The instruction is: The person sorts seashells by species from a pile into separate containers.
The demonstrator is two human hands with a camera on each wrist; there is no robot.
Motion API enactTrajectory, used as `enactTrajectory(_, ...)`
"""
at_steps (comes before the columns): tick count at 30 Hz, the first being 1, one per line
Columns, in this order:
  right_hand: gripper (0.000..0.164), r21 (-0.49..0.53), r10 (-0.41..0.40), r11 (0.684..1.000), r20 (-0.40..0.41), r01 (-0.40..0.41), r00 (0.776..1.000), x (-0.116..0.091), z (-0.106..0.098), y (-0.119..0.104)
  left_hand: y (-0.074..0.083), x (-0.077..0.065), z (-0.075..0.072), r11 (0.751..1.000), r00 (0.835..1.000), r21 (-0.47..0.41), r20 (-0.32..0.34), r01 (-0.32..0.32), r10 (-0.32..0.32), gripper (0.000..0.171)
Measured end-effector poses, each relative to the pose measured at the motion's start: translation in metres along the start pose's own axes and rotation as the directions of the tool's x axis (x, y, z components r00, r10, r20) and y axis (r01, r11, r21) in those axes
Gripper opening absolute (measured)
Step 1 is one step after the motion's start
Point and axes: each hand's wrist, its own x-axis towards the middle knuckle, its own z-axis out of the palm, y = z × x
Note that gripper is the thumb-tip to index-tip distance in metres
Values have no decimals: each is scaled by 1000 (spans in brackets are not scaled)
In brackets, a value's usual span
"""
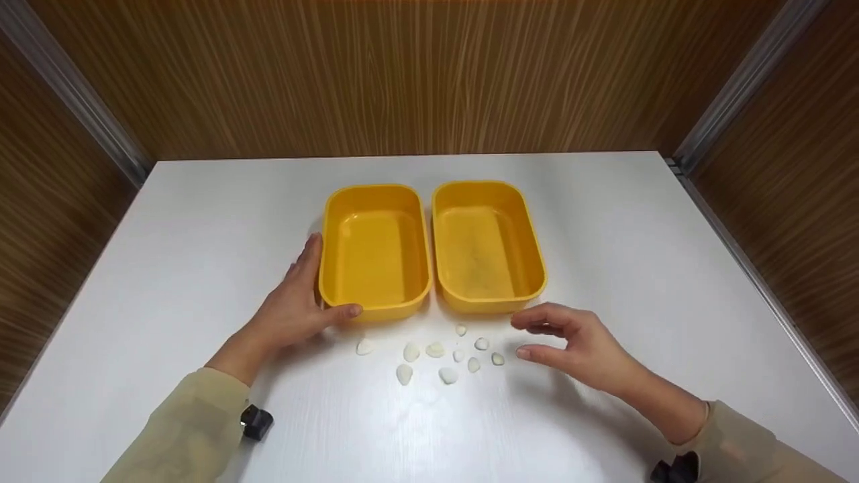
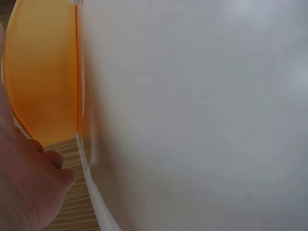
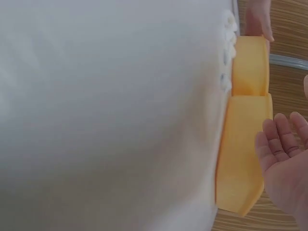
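Two yellow rectangular containers stand side by side on the white table. Around the near-left corner of the left container lies my left hand, its thumb at the front rim and its fingers along the left wall. That container shows from the side in the left wrist view. My right hand hovers near the front right corner of the right container, thumb and fingers apart with nothing between them. Several small, pale, flat pieces like pebbles or shells lie scattered before the containers, just left of my right fingertips.
The white tabletop runs back to a wood-grain panel. More wood-grain panels with metal edge strips flank it left and right. Both containers have bare floors inside.
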Motion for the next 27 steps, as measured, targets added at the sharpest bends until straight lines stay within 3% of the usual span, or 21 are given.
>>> enactTrajectory(5,36,6,52,999,48,-52,997,1,5,12,1,3,-1,999,999,21,-13,-34,34,140)
enactTrajectory(15,33,-46,118,992,89,-114,989,4,11,23,1,6,-3,980,993,160,-16,-115,119,129)
enactTrajectory(27,30,-80,-26,996,164,39,986,11,17,31,4,2,-8,971,995,216,1,-100,102,133)
